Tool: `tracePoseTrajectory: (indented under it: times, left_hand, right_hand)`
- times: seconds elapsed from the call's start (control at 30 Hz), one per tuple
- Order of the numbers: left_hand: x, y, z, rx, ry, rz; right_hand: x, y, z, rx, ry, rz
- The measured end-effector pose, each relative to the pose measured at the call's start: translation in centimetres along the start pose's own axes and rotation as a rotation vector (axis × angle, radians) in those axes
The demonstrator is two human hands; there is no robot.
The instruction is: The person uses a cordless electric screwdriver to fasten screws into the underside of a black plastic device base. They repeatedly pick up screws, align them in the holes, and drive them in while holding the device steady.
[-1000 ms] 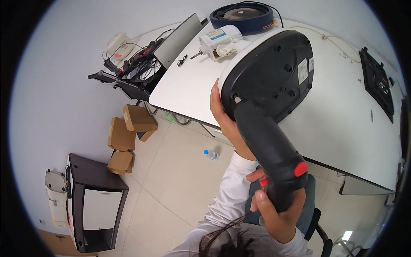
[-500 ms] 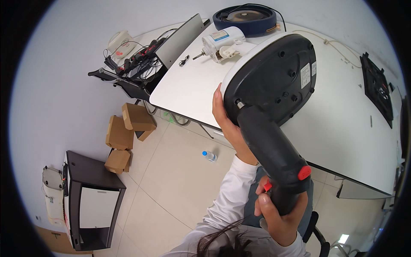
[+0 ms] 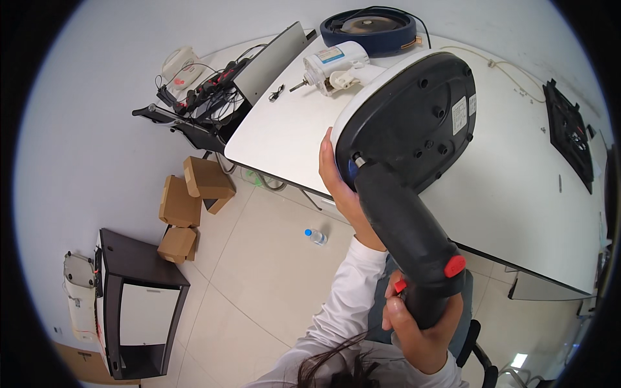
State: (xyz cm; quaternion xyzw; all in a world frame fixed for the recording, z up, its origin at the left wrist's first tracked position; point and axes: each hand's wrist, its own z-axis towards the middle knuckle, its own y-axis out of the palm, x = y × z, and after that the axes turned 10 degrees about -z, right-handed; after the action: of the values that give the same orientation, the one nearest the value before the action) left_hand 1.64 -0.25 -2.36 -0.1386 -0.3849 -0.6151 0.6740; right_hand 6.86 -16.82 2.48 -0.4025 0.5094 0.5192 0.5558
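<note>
The black-bottomed white housing [image 3: 407,119] is held tilted above the white worktop [image 3: 511,200]; the left grip [image 3: 345,195], partly hidden, is bent around its left side. The black power screwdriver [image 3: 402,216] has its handle wrapped firmly by the right grip [image 3: 427,336]. Its silver bit [image 3: 360,161] points into a hole near the housing's lower-left edge.

A black power screwdriver [image 3: 404,216] with 2 red controls [image 3: 455,266] slants over the near edge of the table [image 3: 517,194], its metal bit [image 3: 359,160] at a hole in the 2-labelled black underside of a tilted white-rimmed base [image 3: 398,119].
</note>
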Motion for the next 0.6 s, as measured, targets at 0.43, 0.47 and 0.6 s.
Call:
tracePoseTrajectory:
  times: [0.43,0.47,0.6]
  left_hand:
    - [0.4,0.5,-1.2,-0.015,0.127,0.198]
    - [-0.4,0.4,-1.3,-0.022,0.237,0.28]
    - [-0.3,0.7,-1.0,-0.088,0.264,0.21]
  right_hand:
    - [-1.9,0.1,0.4,0.195,0.209,0.123]
    - [-2.1,-0.1,0.6,0.183,0.207,0.14]
    - [-2.9,-1.9,1.7,0.181,0.177,0.19]
